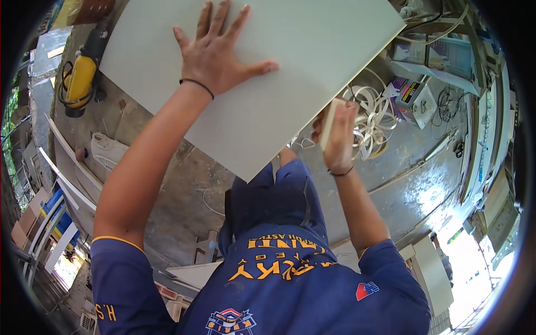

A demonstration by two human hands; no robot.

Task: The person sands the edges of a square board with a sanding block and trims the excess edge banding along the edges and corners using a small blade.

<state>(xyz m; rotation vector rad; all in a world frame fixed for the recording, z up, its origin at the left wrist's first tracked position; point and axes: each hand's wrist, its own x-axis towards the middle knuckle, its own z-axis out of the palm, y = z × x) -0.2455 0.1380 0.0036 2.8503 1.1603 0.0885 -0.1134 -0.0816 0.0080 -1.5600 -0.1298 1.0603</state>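
A large pale white board point(312, 50) spreads out in front of me, with one corner pointing toward my body. My left hand point(215, 64) lies flat on top of it, fingers spread and thumb stretched to the right. Along the board's right edge, my right hand point(341, 139) grips a pale, flat rectangular block point(330, 120). The block stands on its side, close to the edge; whether it touches the edge I cannot tell. Some of the right fingers are hidden behind the block.
Loops of white edging strip point(373, 125) lie on the floor to the right, near a purple and yellow box point(410, 95). A yellow corded power tool point(80, 84) lies at the left. Thin black cable point(446, 106) and long strips point(67, 178) are around.
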